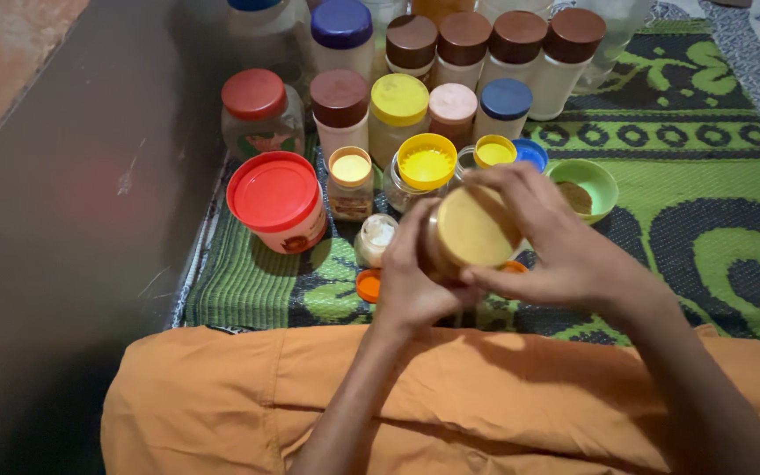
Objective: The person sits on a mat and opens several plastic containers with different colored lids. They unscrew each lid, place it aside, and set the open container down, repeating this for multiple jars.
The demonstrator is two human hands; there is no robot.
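**Jar in both my hands, its body mostly hidden**

I hold a small jar (471,230) above the green mat (705,202), near my lap. My left hand (411,277) wraps its side from below, fingers closed around it. My right hand (556,237) closes on its tan lid from the right and top. My fingers cover the jar's body, so I cannot tell what is inside. Under my hands an orange cap (368,285) lies on the mat, and a second orange piece is only partly visible. Just behind stand an open white jar (376,236), a red-lidded tub (276,200) and a green bowl (584,186). The top-row jars are cut off by the frame.
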